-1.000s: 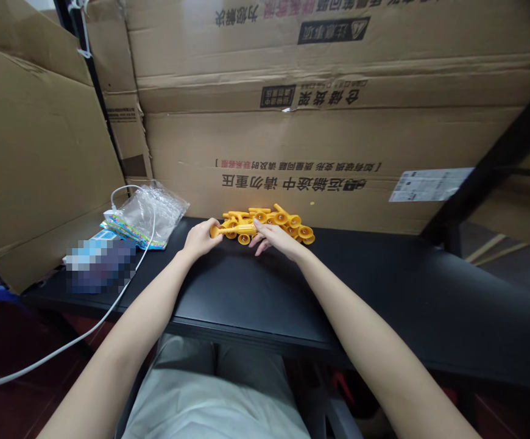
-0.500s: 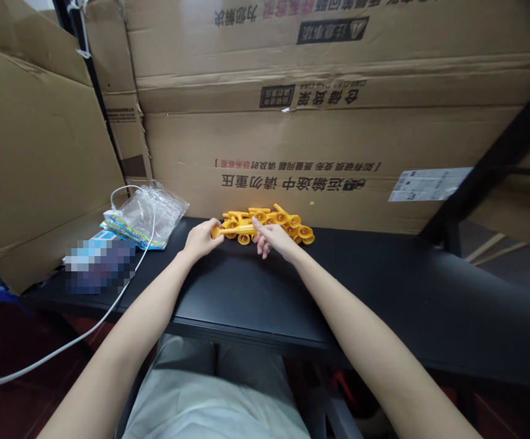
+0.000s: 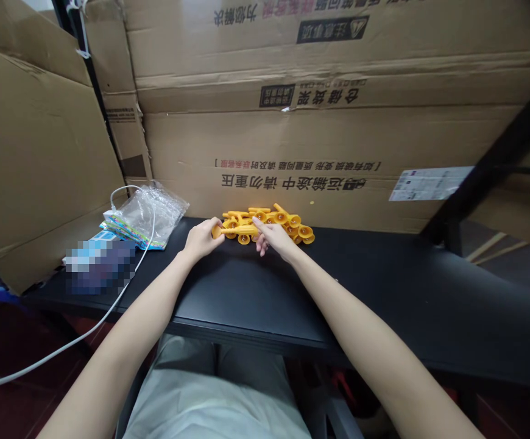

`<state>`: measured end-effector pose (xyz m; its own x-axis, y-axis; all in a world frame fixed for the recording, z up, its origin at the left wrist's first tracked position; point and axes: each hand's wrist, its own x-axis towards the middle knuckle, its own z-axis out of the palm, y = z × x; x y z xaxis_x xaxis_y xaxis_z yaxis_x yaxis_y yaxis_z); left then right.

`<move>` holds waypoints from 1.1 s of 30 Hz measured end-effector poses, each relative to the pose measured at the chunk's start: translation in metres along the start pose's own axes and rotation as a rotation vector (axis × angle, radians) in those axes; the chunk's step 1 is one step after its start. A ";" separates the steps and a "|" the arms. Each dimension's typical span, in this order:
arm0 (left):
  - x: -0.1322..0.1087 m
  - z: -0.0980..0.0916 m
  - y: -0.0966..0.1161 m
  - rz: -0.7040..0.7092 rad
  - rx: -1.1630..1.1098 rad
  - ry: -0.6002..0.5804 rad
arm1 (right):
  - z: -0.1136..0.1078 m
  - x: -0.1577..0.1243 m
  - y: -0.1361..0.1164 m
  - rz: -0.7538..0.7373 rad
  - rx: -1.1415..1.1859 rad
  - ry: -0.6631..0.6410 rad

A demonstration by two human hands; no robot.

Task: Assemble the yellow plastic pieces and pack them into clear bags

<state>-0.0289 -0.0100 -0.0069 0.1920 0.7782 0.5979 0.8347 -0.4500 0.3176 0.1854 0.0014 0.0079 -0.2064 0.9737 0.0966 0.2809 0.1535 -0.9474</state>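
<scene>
Between my two hands lies a yellow plastic toy horn (image 3: 240, 230), held level from side to side. My left hand (image 3: 202, 239) is closed around its flared end, with thumb and fingers pinching it. At the other end, my right hand (image 3: 274, 239) grips the narrow part between thumb and forefinger, its other fingers curled below. Just behind the hands, a pile of similar yellow horns (image 3: 305, 231) rests on the black tabletop (image 3: 256, 292), several with their round open bells facing me. My fingers hide part of the held horn and some of the pile.
A large cardboard sheet (image 3: 265, 137) stands behind the pile, and a cardboard box (image 3: 41, 158) is at the left. Clear plastic bags (image 3: 155, 210) lie left of my hands. A white cable (image 3: 109, 311) hangs over the table edge. A black metal post (image 3: 488, 137) slants at the right.
Almost nothing differs. My right hand has shifted very slightly on the narrow end of the horn; my left hand keeps its place.
</scene>
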 end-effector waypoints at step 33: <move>0.000 -0.002 0.000 -0.028 -0.076 -0.054 | -0.016 0.003 0.006 -0.098 0.013 -0.084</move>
<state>-0.0298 -0.0111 -0.0053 0.1986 0.8122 0.5485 0.7989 -0.4584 0.3894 0.2009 0.0076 0.0076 -0.3106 0.9363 0.1638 0.2431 0.2448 -0.9386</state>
